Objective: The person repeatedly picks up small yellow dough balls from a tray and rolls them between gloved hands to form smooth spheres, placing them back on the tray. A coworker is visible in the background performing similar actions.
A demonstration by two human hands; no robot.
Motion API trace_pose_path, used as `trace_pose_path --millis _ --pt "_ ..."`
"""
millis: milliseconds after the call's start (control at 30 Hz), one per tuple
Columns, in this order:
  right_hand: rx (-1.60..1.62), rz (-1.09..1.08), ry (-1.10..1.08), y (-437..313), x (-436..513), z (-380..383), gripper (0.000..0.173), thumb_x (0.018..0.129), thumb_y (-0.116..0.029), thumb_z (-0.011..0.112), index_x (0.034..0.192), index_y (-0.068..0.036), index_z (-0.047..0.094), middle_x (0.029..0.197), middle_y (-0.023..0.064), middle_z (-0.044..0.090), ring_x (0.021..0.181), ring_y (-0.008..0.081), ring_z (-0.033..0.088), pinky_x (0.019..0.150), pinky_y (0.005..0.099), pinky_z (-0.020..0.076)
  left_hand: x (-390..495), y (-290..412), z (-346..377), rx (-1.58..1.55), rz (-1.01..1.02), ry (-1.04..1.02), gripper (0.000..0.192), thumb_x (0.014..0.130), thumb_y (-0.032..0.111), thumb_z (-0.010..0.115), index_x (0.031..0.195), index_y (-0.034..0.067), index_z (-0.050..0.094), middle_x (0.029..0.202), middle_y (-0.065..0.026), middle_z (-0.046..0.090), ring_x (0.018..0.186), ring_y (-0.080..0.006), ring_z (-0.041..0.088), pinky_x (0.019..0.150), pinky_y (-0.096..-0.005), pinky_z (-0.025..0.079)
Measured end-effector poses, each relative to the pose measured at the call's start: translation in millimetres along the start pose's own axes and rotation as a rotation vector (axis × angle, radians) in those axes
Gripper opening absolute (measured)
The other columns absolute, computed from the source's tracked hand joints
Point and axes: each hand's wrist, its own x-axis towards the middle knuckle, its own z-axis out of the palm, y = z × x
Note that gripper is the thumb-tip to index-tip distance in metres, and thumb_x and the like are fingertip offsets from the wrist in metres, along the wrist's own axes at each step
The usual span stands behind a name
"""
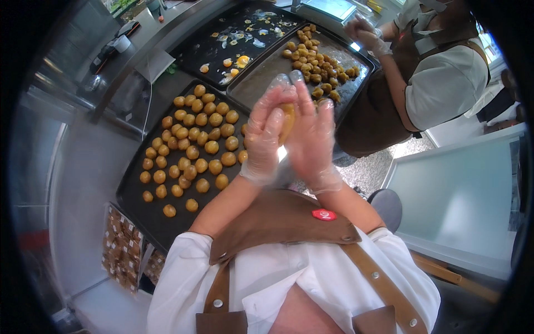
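My left hand [267, 133] and my right hand [311, 133], both in clear plastic gloves, are raised close together with a piece of yellow-brown dough [287, 121] between them. The fingers of my left hand curl against it; those of my right hand are extended, with some blur. Below and to the left of my hands, smooth yellow-brown dough balls [192, 152] are spread over a dark baking tray [144, 223]. Behind my hands, a second tray [260, 77] bears a heap of rougher brown lumps [311, 58].
A black tray [192, 50] beyond holds scattered egg yolk and white residue [243, 61]. At the right stands a co-worker [438, 83] with gloved hands raised over the tray's far end. A steel counter [146, 25] runs along the upper left, and a round dark stool seat [386, 208] is at the lower right.
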Motion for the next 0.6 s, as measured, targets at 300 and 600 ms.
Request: trace_pose_path --millis 300,600 --pt "0.373 0.334 0.279 27.3 -1.2 -8.0 0.054 0.100 -0.044 0.041 0.130 0.000 0.045 0.125 0.0115 0.054 0.120 0.0247 0.051 0.105 0.0360 0.0402 -10.9 -11.3 -18.2 0.575 0.172 -0.270 0.033 0.090 0.000 0.050 0.122 0.001 0.058 0.125 -0.0134 0.058 0.119 -0.0263 0.052 0.106 -0.0352 0.035" --pt "0.309 0.367 0.334 33.8 -7.6 -10.3 0.054 0.101 -0.043 0.034 0.134 -0.001 0.042 0.135 0.0158 0.049 0.126 0.0271 0.046 0.108 0.0377 0.0362 -12.7 -9.5 -33.4 0.305 0.009 -0.405 0.039 0.095 0.001 0.044 0.133 0.001 0.049 0.139 -0.0121 0.049 0.134 -0.0209 0.039 0.111 -0.0336 0.026"
